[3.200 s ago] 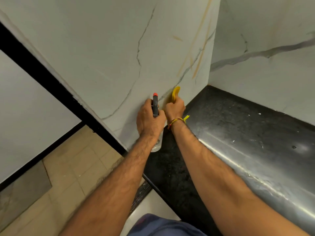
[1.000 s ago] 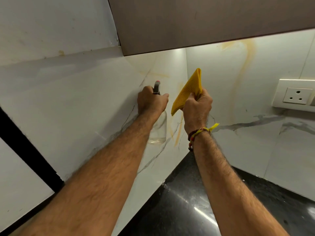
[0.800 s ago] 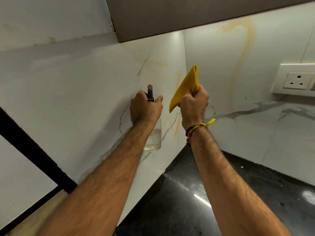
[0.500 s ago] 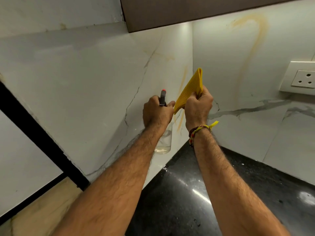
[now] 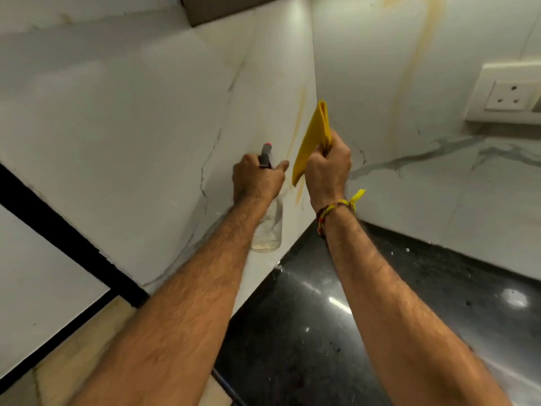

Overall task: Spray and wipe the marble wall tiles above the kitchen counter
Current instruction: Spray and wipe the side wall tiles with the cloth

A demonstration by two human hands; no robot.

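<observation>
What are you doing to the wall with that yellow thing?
A person is cleaning the marble wall above the black counter. The left hand grips a clear spray bottle, its nozzle aimed at the wall near the corner. The right hand holds a folded yellow cloth up beside it, not touching the tiles. Yellowish streaks show on the wall there. A socket sits on the right-hand wall.
</observation>
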